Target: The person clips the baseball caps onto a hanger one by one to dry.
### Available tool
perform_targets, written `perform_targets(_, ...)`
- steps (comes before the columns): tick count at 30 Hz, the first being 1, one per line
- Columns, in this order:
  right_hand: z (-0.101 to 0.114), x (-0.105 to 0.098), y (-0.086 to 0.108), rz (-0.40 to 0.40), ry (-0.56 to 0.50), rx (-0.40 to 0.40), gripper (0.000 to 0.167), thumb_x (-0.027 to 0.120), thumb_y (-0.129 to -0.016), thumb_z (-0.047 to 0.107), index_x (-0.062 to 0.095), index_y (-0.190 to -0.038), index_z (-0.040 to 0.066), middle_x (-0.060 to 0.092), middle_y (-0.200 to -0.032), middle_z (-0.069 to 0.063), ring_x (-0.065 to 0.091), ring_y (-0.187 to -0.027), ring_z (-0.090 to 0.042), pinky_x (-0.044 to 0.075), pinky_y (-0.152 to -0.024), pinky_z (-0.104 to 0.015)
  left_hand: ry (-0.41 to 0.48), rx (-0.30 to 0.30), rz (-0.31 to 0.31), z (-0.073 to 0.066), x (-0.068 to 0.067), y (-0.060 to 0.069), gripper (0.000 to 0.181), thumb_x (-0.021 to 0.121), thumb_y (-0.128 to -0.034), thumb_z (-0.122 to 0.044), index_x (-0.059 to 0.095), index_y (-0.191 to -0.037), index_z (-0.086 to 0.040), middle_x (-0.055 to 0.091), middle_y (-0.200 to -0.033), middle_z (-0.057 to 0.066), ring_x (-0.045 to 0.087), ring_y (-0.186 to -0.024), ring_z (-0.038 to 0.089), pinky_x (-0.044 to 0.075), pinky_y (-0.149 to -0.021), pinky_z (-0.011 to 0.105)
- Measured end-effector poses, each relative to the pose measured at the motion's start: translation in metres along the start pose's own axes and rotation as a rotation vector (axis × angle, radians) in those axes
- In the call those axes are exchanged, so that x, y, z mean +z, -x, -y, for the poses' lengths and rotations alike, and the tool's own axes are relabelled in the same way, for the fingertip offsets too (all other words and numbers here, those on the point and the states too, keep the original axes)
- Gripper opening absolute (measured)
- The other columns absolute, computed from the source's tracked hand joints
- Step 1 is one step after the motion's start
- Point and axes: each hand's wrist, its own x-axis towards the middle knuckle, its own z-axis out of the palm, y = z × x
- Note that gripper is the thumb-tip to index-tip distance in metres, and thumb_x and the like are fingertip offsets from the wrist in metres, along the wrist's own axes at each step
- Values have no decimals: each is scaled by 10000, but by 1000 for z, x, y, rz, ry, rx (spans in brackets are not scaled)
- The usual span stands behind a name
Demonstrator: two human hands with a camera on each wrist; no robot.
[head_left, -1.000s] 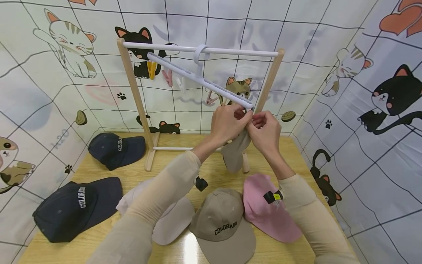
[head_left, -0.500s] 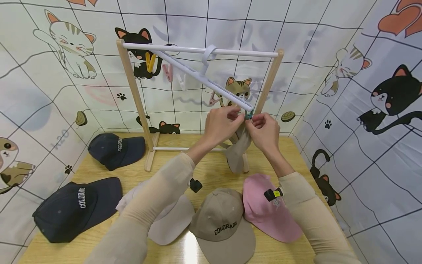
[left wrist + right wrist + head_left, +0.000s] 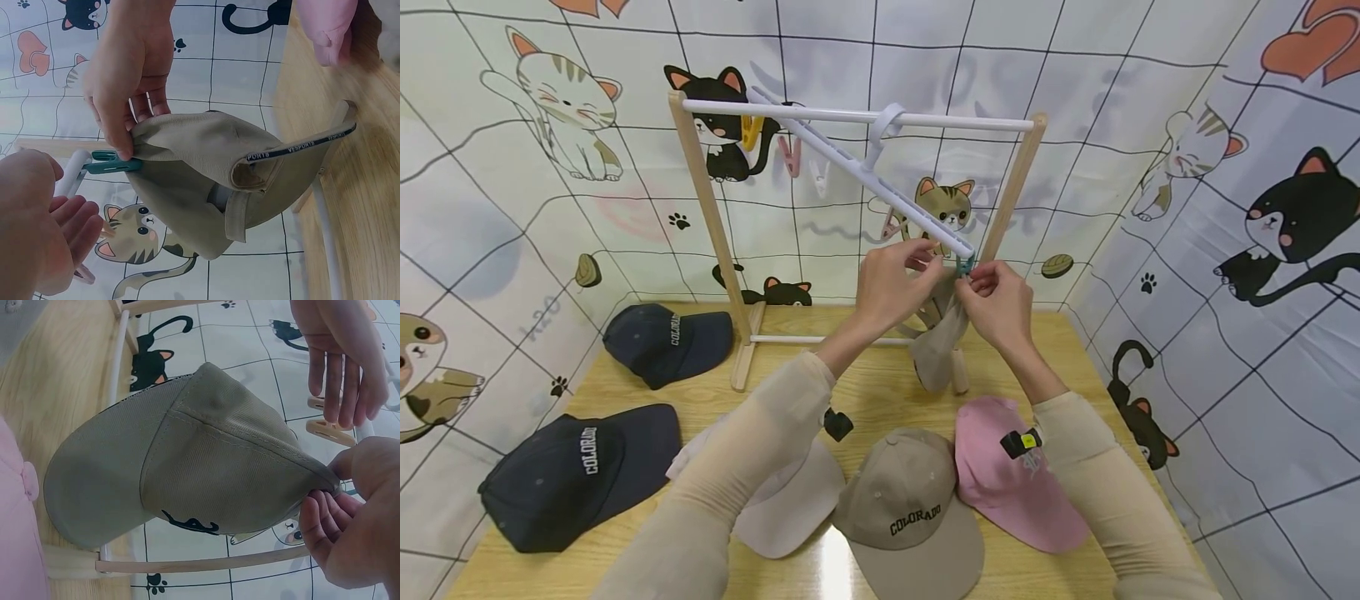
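Note:
A khaki baseball cap (image 3: 934,358) hangs crown-up, brim down, from a teal clothespin (image 3: 965,266) at the low right end of a tilted white clip hanger (image 3: 880,182). The teal clothespin (image 3: 112,162) bites the cap's edge in the left wrist view. My right hand (image 3: 1000,304) pinches the cap's fabric just below it, seen also in the right wrist view, where the cap (image 3: 206,469) shows its brim and crown. Slightly left of the clothespin, my left hand (image 3: 895,283) holds nothing; its fingers are relaxed and apart from the cap.
The hanger hooks over the rack's white bar (image 3: 775,110), with yellow, pink and white clothespins along it. Two navy caps (image 3: 580,475) lie at left. A pale cap (image 3: 797,508), a khaki cap (image 3: 910,492) and a pink cap (image 3: 1007,483) lie in front.
My left hand has drawn off leftward from the clothespin, which now shows. The hanger's hook slid right along the bar and its tilt grew steeper. My right hand has lowered slightly with the cap.

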Motion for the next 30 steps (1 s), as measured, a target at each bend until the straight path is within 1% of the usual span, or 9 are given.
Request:
perform_targets(4,0,-1,1,16,3,-14,253,802,-983,189,746,-1143,1,796,-976,-154,629,-736,3,465,-657,-104,-6,5,-12,2,-2,2,291,733,-1041,-250,857,-1270,-120,895,-1080,50,863,-928,194,631,-778,371)
perform_targets(8,-2,-3,3,39,4,-20,255,791,-993,196,742,-1154,5,789,-982,-158,631,-743,-2,466,-656,-106,-6,3,-9,4,-4,5,311,738,-1035,-257,849,-1290,-119,890,-1116,71,853,-976,214,637,-817,393)
perform_targets(11,-3,-4,5,58,10,-25,260,784,-1006,212,742,-1165,10,787,-988,-161,644,-762,-38,466,-653,-108,-2,5,-4,6,-6,7,318,736,-1036,-260,841,-1294,-108,883,-1141,98,847,-1015,228,633,-854,420)
perform_targets(14,-3,-5,6,71,22,-36,271,776,-1019,232,744,-1178,15,793,-1000,-166,656,-783,-60,469,-662,-109,1,-2,-4,8,-8,8,325,735,-1034,-266,834,-1296,-102,880,-1166,95,843,-1048,229,634,-872,422)
perform_targets(19,-4,-7,9,94,34,-42,301,760,-1034,260,737,-1212,18,797,-1027,-158,683,-819,-95,485,-695,-135,-1,-6,-10,11,-11,10,339,739,-1033,-267,827,-1314,-100,878,-1191,71,844,-1068,221,648,-849,383)
perform_targets(23,-4,-11,12,114,43,-30,322,744,-1050,293,728,-1232,28,785,-1050,-136,708,-876,-166,497,-714,-160,0,0,-15,15,-11,11,349,728,-1034,-261,820,-1324,-91,871,-1211,81,837,-1078,227,657,-845,365)
perform_targets(27,-5,-13,14,130,51,-39,337,741,-1065,310,726,-1239,22,781,-1072,-147,730,-922,-241,503,-749,-143,13,5,-25,18,-12,11,357,733,-1034,-250,808,-1327,-60,860,-1238,103,825,-1097,252,656,-862,387)
perform_targets(30,-5,-16,16,145,46,-55,329,731,-1069,304,728,-1227,16,787,-1087,-161,745,-945,-267,508,-773,-122,16,5,-28,19,-13,12,359,746,-1036,-246,799,-1332,-49,854,-1255,114,819,-1118,266,653,-880,405)
